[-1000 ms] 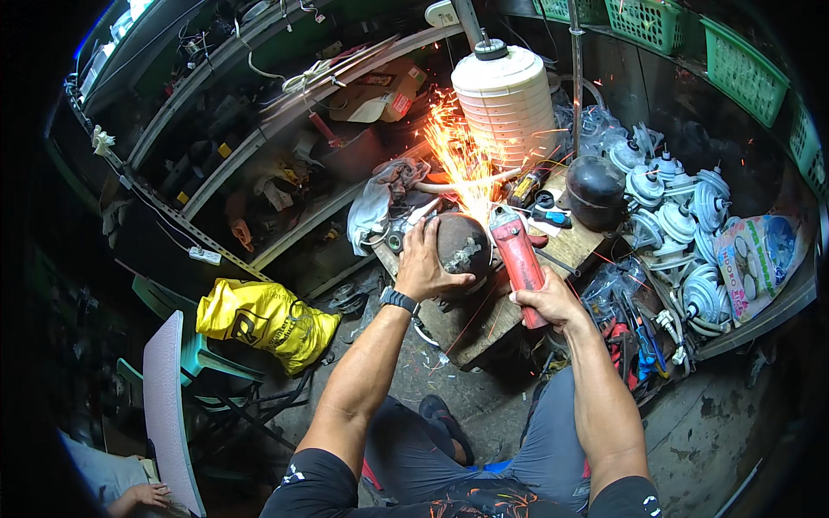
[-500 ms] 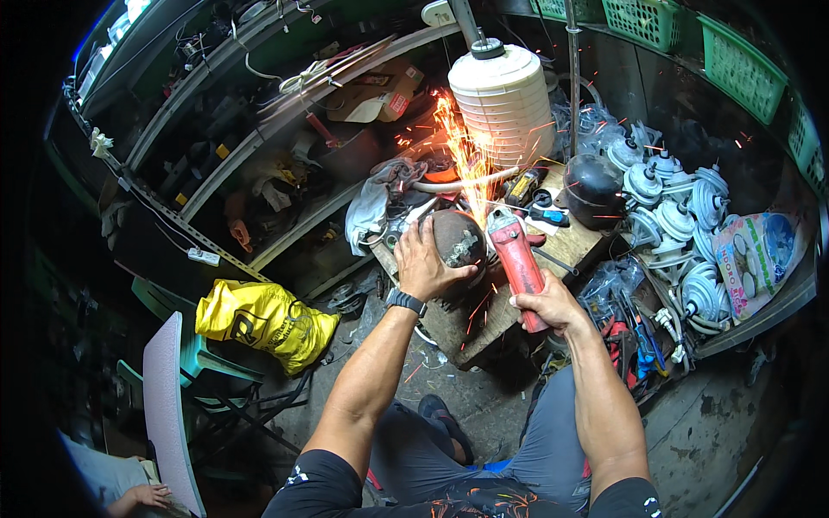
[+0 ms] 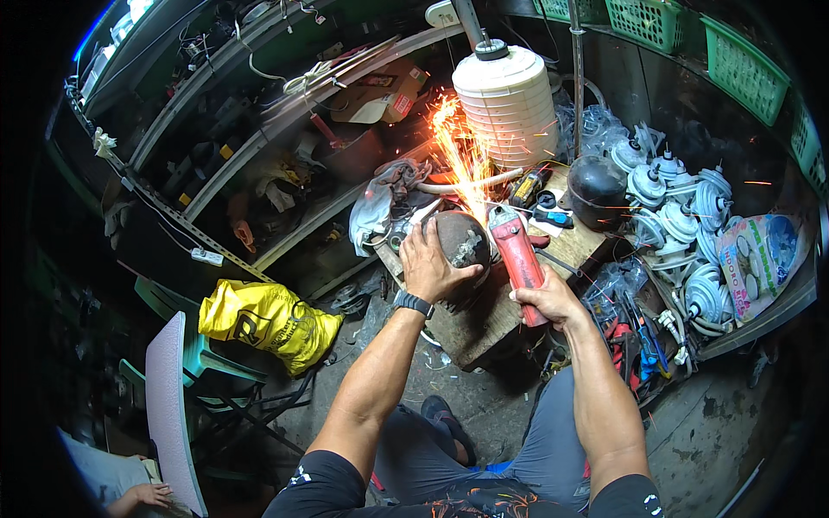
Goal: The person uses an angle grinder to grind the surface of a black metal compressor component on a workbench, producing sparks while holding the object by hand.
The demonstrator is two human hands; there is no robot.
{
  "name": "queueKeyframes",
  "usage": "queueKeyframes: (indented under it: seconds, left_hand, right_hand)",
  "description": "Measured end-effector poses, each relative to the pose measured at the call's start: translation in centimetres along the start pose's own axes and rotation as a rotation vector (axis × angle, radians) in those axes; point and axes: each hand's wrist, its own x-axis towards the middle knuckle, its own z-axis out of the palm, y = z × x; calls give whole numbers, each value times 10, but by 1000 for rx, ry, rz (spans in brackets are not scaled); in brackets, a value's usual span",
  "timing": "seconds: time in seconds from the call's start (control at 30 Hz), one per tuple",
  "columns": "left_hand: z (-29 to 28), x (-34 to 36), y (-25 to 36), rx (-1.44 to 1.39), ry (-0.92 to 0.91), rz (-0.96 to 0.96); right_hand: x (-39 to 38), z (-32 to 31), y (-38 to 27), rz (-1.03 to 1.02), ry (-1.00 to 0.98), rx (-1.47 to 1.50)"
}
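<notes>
My left hand (image 3: 425, 266) lies over the left side of a dark, rounded metal shell (image 3: 460, 240), fingers spread along its curve and thumb across the front, gripping it. A worn grey patch shows on the shell's right side. In my right hand (image 3: 553, 299) is a red angle grinder (image 3: 518, 252), wrapped round its rear body. Its head meets the shell's right edge, where bright orange sparks (image 3: 462, 164) fly up and away. The contact point and the disc are hidden by glare and the grinder head. Both rest over a wooden block (image 3: 473, 332).
A white ribbed tank (image 3: 505, 104) stands behind the sparks. On the block's right are a black round canister (image 3: 598, 192) and a tape measure (image 3: 553, 210). Several white-grey motor-like parts (image 3: 678, 220) pile up right. A yellow bag (image 3: 268, 326) sits left; another person's hand (image 3: 151, 494) shows lower left.
The spark stream has changed shape and spread wider. Both hands keep their hold on the shell and the grinder; the whole view has shifted only slightly.
</notes>
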Motion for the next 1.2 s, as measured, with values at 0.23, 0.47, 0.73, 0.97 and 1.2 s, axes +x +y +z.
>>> queueKeyframes:
  seconds: [0.23, 0.47, 0.73, 0.97, 1.2]
  left_hand:
    - [-6, -1, 6, 23, -21, -49]
    - [-13, 4, 5, 29, -114, -14]
    - [-18, 17, -40, -135, -175, 255]
    - [-11, 11, -34, -149, -73, 217]
    - [-9, 6, -26, -116, -70, 95]
  right_hand:
    - [-14, 2, -7, 45, -14, -12]
    - [-1, -1, 5, -1, 36, -89]
    - [7, 3, 6, -45, 43, -56]
    - [-9, 3, 0, -25, 24, 6]
    - [-6, 3, 2, -25, 18, -32]
